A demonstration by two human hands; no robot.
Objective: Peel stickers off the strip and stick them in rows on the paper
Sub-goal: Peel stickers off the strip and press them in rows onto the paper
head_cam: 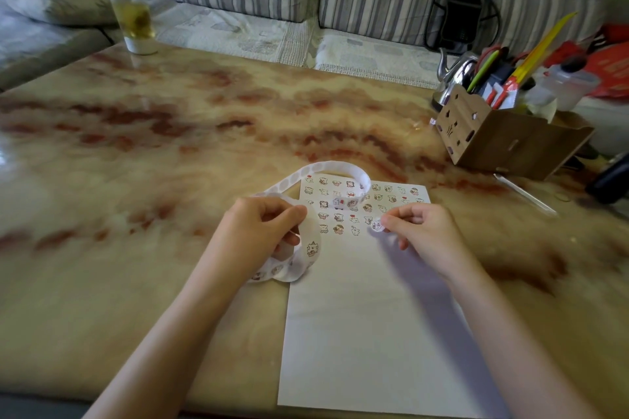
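Note:
A white sheet of paper [367,316] lies on the marble table, its far part covered with several rows of small cartoon stickers [340,204]. A long white sticker strip [306,177] loops over the paper's far left corner and curls down by its left edge. My left hand [262,228] grips the strip at the paper's left edge, fingers curled round it. My right hand [422,224] pinches one peeled sticker [376,224] between thumb and forefinger, just above the paper at the end of the lowest sticker row.
A wooden organiser box [503,136] full of pens and scissors stands at the right, a metal kettle [456,75] behind it. A plastic cup [134,17] with yellow drink stands at the far left edge. A striped sofa runs behind the table.

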